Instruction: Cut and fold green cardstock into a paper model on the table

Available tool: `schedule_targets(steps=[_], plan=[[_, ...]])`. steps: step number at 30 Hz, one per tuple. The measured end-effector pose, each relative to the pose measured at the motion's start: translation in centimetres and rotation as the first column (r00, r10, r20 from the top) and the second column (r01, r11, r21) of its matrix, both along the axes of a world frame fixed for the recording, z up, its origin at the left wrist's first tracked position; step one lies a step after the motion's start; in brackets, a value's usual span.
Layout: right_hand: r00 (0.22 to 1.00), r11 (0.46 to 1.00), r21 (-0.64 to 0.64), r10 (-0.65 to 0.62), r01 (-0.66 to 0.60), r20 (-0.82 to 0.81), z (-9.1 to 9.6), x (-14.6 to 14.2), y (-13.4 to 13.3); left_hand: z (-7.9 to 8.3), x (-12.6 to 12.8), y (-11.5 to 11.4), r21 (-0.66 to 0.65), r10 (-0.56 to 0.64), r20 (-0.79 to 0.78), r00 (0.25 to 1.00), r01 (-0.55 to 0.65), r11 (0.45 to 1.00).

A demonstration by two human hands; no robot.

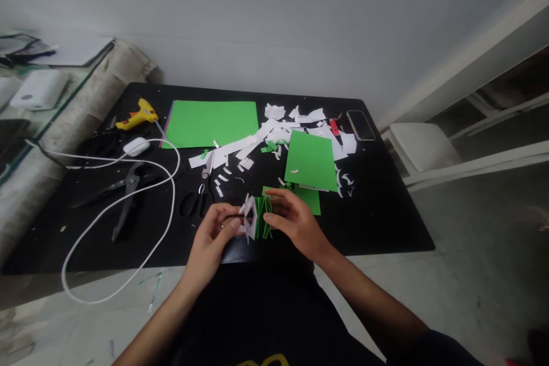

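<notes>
Paper folds (259, 217) occupy curled, gripping left hand (212, 237) and right hand (298, 224) near table edge (377, 249).

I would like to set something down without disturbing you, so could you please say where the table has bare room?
The widest free patch on the table lies front right, bordered by the phone, the small green sheets and the right hand. The middle is crowded with paper scraps and scissors, the left with the cable and glue gun.
</notes>
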State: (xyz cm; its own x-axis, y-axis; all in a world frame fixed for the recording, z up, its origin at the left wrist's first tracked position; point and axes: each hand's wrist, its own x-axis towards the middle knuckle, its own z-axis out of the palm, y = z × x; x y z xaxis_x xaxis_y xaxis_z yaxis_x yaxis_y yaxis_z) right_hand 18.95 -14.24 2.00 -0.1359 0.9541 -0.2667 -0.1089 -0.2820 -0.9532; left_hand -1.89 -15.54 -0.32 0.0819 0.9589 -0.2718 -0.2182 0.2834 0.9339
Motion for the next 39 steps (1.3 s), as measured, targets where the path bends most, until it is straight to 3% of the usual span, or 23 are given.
schedule_targets(steps=[4, 7, 12, 23, 39], plan=[[1.000, 0.999, 0.044, 0.020, -0.019, -0.018, 0.0, -0.2, 0.0, -0.1, 0.5, -0.3, -0.072, -0.031, 0.181, 0.983, 0.044, 0.996], [1.000, 0.998, 0.056, 0.021, -0.019, -0.022, -0.3, -0.4, -0.2, -0.3, 1.0, -0.5, -0.099, -0.026, 0.225, 0.974, 0.050, 0.994], [0.997, 0.998, 0.022, 0.061, -0.063, 0.056, -0.6, -0.8, -0.6, -0.9, 1.1, -0.1, -0.115, 0.051, 0.125, 0.991, -0.036, 0.993], [0.996, 1.000, 0.005, 0.024, -0.025, 0.080, -0.8, -1.0, -0.6, 0.2, 1.0, 0.6, -0.059, 0.018, 0.014, 1.000, -0.017, 0.998], [1.000, 1.000, 0.000, -0.017, 0.017, -0.020, 1.0, -0.3, -0.5, 0.3, -0.1, 1.0, 0.022, 0.029, -0.115, 0.993, -0.027, 0.999]])
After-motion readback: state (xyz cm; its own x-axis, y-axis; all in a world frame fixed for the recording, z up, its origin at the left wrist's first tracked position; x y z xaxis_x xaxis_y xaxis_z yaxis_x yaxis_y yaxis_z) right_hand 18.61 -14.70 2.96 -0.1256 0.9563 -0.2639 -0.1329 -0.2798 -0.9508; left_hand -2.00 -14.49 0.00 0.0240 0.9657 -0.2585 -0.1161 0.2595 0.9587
